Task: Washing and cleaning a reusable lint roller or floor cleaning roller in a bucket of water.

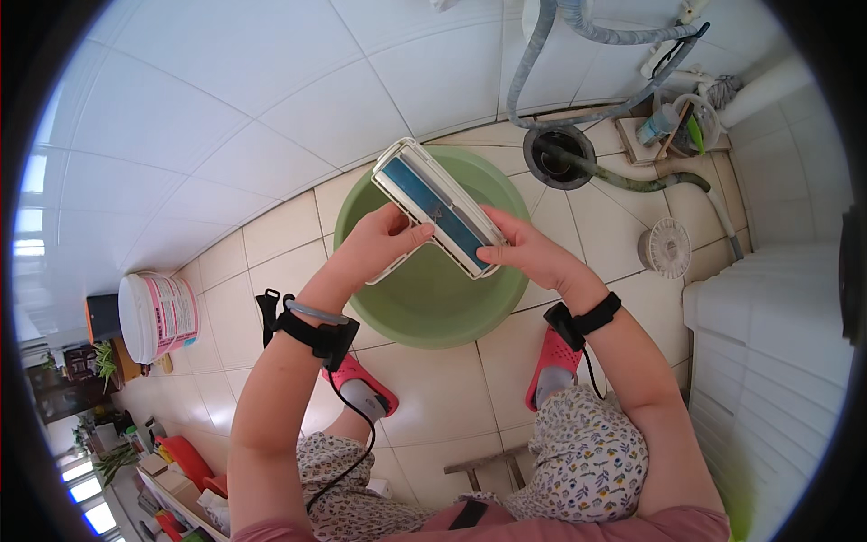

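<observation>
Above a green plastic basin (433, 311), I hold a white plastic tool (440, 206) that looks like a reusable lint remover. Its long head lies aslant, with a dark blue strip (414, 184) facing up and what seems to be a small dark tuft near the middle. My left hand (379, 240) grips the tool's near left side, thumb at the head's edge, where a pale handle-like part runs down left. My right hand (525, 247) pinches the head's lower right end, thumb on top. Little can be made out inside the basin.
A floor drain (559, 157) with a hose (630, 177) lies at the back right, near a round plastic strainer-like piece (667, 248). White tiled wall (271, 81) rises behind. A white bucket (159, 317) stands left, a ribbed white unit (765, 352) right. A wooden stool (484, 464) shows below.
</observation>
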Demonstrator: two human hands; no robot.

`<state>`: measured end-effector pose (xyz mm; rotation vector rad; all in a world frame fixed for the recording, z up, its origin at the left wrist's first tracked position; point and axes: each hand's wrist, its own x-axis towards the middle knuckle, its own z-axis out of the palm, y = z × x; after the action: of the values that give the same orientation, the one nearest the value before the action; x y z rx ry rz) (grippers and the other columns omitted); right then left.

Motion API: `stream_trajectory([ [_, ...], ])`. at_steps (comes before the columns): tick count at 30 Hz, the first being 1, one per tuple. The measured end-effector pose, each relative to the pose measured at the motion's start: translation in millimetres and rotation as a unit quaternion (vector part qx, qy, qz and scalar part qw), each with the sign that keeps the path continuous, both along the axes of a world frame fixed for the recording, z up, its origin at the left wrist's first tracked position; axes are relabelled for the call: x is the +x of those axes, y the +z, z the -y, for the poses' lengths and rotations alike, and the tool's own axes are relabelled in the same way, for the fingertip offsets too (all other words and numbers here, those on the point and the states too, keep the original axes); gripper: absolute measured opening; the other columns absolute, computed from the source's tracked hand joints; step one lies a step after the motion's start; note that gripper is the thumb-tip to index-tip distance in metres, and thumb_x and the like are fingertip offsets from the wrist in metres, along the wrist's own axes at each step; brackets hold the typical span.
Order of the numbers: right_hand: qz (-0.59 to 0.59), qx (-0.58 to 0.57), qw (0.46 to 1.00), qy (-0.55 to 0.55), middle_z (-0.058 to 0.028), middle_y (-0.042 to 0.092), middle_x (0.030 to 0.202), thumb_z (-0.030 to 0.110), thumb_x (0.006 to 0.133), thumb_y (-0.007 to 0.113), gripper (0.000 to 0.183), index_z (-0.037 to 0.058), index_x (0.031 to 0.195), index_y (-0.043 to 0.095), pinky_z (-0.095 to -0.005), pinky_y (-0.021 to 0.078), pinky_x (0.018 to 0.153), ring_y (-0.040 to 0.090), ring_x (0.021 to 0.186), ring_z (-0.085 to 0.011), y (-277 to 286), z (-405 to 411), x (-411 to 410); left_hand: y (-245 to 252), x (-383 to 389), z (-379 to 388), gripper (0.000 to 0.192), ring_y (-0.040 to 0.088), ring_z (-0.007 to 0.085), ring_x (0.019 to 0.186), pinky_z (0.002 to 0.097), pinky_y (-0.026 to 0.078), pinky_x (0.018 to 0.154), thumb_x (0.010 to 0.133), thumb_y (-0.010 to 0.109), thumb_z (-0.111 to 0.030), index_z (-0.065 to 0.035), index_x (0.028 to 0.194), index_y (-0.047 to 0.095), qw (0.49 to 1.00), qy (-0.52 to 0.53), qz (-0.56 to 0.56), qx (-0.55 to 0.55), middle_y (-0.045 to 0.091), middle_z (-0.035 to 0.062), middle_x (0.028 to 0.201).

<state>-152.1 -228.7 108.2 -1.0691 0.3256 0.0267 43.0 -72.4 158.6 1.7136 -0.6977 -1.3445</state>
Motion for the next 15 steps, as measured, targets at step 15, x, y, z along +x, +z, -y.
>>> stream_trajectory([
  [15, -0.141, -0.131, 0.981, 0.024, -0.0066, 0.059, 0.103, 0.055, 0.091, 0.055, 0.062, -0.0010, 0.119, 0.054, -0.0271, 0.0467, 0.081, 0.056, 0.094, -0.0121, 45, -48, 82, 23, -3, -55, 0.051, 0.058, 0.0142, 0.098, 0.0286, 0.047, 0.083, 0.089, 0.069, -0.027, 0.0001, 0.126, 0.048, 0.995, 0.084, 0.060, -0.002, 0.062, 0.0098, 0.111],
])
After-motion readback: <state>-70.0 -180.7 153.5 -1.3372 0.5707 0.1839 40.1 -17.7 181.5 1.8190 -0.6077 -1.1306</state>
